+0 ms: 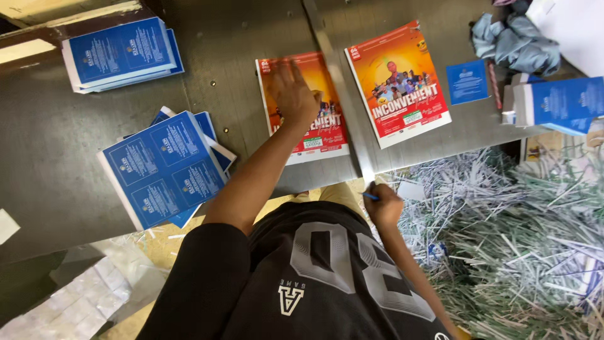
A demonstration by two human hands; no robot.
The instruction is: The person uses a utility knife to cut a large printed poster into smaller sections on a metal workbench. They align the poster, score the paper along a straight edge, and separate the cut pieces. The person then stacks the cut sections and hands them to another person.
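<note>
dark grey worktable (pixel 50 164) | shredded paper heap (pixel 516 252) | wooden ledge (pixel 69 16)

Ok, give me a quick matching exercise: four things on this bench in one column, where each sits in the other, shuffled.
Things:
1. left hand
2. right hand
3. grey cloth
4. paper shreds

Places:
A. bunched at the far right of the table
B. piled below the table's right edge
C. flat on the red poster left of the metal bar
D. at the bar's near end, closed on a thin blue tool

Pairs: 1-C, 2-D, 3-A, 4-B
</note>
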